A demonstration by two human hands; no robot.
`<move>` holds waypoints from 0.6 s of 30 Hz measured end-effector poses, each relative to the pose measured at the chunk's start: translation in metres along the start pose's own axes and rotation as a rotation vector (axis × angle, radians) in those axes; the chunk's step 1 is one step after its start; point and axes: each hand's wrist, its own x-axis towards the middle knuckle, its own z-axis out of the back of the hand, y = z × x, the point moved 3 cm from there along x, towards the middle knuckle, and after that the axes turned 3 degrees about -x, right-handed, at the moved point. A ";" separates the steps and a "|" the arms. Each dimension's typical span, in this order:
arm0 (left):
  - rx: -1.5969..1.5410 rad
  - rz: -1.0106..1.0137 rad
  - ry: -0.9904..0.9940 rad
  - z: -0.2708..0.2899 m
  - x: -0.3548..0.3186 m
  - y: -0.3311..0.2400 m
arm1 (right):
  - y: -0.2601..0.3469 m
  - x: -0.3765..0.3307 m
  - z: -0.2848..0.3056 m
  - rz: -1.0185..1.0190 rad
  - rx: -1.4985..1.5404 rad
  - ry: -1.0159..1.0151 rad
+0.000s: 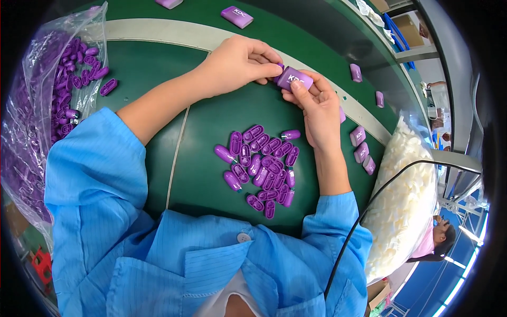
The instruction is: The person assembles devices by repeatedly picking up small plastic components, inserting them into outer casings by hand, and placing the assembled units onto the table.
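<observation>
Above the far side of the green worktop [232, 111], my right hand [321, 103] grips a light purple flat case [293, 79] with white print, thumb on its face. My left hand [240, 62] pinches a darker purple cap [279, 68] against the case's left end; the fingers partly hide it. Whether the cap is fully seated I cannot tell. Between my forearms lies a loose pile of glossy purple oval caps [272, 165], some hollow side up, others turned over.
At left, a clear plastic bag [39, 105] spills more purple caps; one single cap [108, 87] lies beside it. Beyond a pale rail [153, 30], purple cases [237, 17] lie on a green strip. A bag of cream-coloured pieces [404, 206] stands at right, crossed by a black cable [364, 211].
</observation>
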 end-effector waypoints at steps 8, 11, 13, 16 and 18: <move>-0.150 -0.039 -0.010 -0.004 0.002 0.000 | 0.007 0.000 0.004 0.028 0.028 -0.011; -0.166 -0.090 0.017 -0.006 0.000 -0.002 | 0.005 0.000 0.000 0.044 -0.040 -0.004; -0.064 -0.151 0.005 -0.007 -0.003 -0.006 | 0.006 -0.001 0.000 0.055 -0.031 -0.006; -0.057 -0.063 0.009 -0.009 -0.004 -0.002 | 0.006 -0.004 0.001 0.067 -0.020 -0.007; -0.034 -0.077 -0.004 -0.010 -0.006 -0.002 | 0.005 -0.004 0.001 0.070 -0.017 -0.002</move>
